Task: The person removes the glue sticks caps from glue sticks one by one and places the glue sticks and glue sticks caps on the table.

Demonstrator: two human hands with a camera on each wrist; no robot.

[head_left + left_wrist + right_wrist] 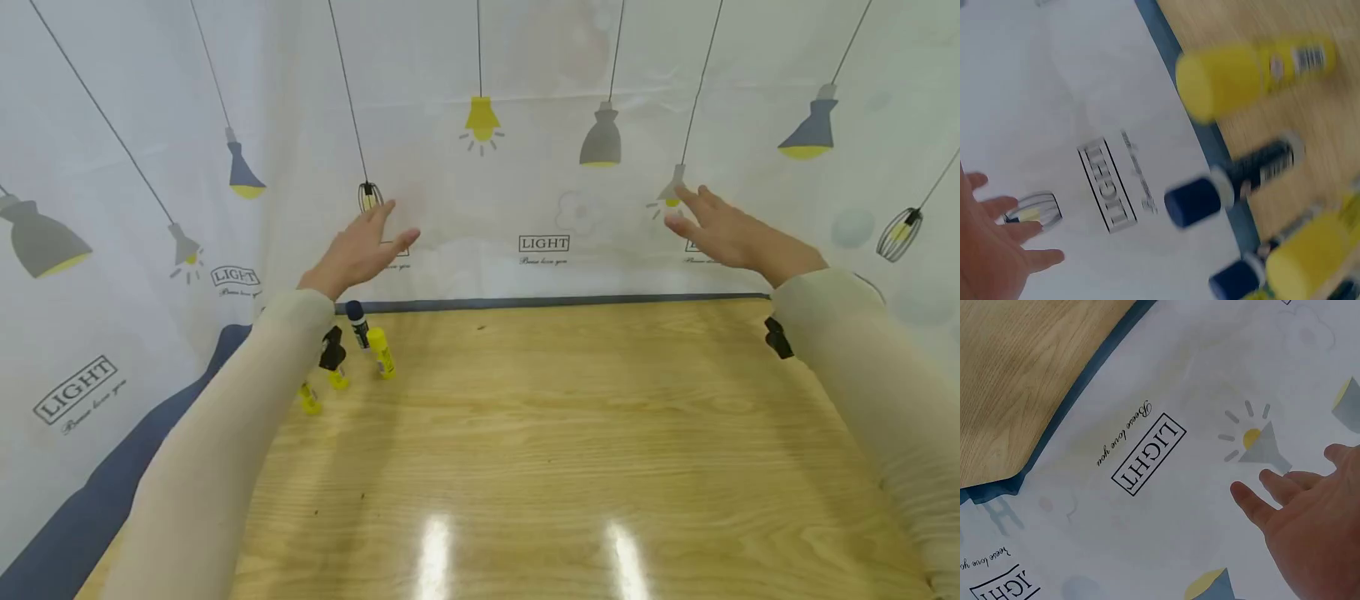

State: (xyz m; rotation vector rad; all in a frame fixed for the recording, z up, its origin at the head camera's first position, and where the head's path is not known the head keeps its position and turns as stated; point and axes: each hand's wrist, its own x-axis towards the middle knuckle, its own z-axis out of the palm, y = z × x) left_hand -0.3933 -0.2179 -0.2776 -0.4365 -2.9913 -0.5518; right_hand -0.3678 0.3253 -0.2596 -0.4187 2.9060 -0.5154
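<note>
Both hands are raised in front of the printed curtain with nothing in them. The left hand [362, 250] has its fingers stretched out. Just below its wrist in the head view, a yellow glue stick [381, 353] and a dark-blue-capped glue stick [358, 323] stand on the table. Two more yellow pieces [309, 400] show partly behind the left sleeve. In the left wrist view, another dark-blue-capped stick [1238, 278] and a second yellow stick [1310, 256] overlap. The right hand [731, 232] is held up with fingers spread; only curtain lies behind it.
The wooden table [562, 433] reaches back to a white curtain [540, 192] printed with lamps and "LIGHT" labels. Its dark blue border runs along the table's far and left edges. Black wrist devices [778, 337] hang under both sleeves.
</note>
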